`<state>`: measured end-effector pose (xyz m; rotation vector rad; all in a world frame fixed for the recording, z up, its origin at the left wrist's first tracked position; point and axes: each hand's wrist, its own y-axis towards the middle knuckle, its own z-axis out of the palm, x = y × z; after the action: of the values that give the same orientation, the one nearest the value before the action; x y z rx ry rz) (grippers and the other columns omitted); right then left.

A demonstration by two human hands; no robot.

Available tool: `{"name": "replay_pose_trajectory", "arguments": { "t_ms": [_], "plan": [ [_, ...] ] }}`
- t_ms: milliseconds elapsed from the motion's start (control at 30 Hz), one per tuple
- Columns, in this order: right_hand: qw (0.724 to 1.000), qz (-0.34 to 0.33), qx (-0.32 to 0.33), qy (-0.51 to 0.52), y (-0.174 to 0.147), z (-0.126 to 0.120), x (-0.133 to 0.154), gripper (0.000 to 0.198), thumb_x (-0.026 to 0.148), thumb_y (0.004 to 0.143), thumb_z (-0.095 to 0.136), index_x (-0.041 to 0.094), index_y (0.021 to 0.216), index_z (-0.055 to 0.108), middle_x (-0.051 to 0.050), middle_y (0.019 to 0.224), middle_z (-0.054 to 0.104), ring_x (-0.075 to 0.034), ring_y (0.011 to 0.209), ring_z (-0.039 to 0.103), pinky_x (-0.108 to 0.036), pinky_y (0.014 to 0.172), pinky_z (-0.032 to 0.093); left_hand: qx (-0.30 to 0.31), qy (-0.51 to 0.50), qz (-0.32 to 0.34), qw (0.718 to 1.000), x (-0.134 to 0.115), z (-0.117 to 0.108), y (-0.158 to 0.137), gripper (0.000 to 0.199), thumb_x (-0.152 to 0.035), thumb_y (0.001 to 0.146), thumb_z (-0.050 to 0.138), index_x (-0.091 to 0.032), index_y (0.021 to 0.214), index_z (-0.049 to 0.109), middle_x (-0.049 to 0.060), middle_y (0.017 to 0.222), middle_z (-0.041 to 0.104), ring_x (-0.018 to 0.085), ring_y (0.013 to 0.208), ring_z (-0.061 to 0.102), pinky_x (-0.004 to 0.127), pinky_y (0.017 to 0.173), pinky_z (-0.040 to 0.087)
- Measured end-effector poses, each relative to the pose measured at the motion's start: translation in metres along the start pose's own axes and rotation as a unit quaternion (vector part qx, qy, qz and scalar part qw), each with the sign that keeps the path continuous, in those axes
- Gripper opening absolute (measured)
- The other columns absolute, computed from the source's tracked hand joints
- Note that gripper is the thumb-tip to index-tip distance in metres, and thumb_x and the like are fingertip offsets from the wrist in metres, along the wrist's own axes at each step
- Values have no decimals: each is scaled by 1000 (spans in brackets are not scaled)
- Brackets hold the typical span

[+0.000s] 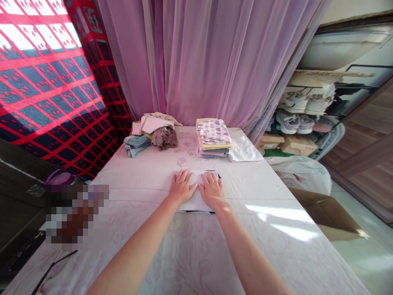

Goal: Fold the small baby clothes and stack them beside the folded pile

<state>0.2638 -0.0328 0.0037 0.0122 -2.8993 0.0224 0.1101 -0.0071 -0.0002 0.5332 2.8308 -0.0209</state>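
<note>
Both hands lie flat and open, side by side on a folded white cloth (196,196) mid-counter (276,229): left hand (181,187) on its left half, right hand (212,190) on its right, equally near. Its long axis runs away from the person.

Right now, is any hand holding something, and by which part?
Nothing is gripped. The left hand and right hand lie flat, palms down, on top of a folded white cloth on the table.

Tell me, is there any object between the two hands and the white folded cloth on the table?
Nothing visible. The left hand and the right hand lie flat, palms down, directly on the white folded cloth. The folded stack sits farther back on the table.
</note>
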Motion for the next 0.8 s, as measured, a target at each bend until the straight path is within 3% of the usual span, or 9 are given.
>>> {"name": "replay_pose_trajectory", "arguments": {
  "t_ms": [233, 367, 467, 800],
  "plan": [
    [997, 30, 28, -59, -2, 1, 2, 55, 42, 100, 33, 22, 151, 37, -12, 161, 26, -33, 148, 17, -54, 116, 16, 20, -28, -45, 998, 10, -16, 15, 49, -39, 99, 33, -20, 143, 45, 12, 150, 45, 26, 140, 38, 47, 116, 27],
    [995, 33, 31, -88, -3, 2, 4, 55, 44, 101, 30, 23, 151, 36, -10, 161, 26, -32, 148, 17, -53, 115, 19, 43, -10, -44, 998, 24, -36, 34, 38, -33, 94, 43, -21, 123, 63, 10, 127, 65, 24, 120, 57, 36, 104, 41],
    [994, 33, 25, -104, -3, 3, 4, 55, 44, 101, 28, 23, 151, 37, -10, 160, 28, -31, 147, 18, -53, 114, 21, 68, 6, -39, 997, 28, -47, 50, 30, -31, 88, 51, -23, 110, 70, 9, 118, 70, 24, 110, 62, 34, 95, 46],
    [993, 33, 18, -114, -4, 2, 6, 56, 44, 100, 28, 22, 151, 38, -10, 160, 28, -30, 147, 19, -52, 114, 23, 102, 41, 82, 991, 21, -59, 64, 26, -32, 82, 56, -27, 105, 68, 2, 108, 72, 22, 112, 58, 36, 102, 37]
  ]
}}
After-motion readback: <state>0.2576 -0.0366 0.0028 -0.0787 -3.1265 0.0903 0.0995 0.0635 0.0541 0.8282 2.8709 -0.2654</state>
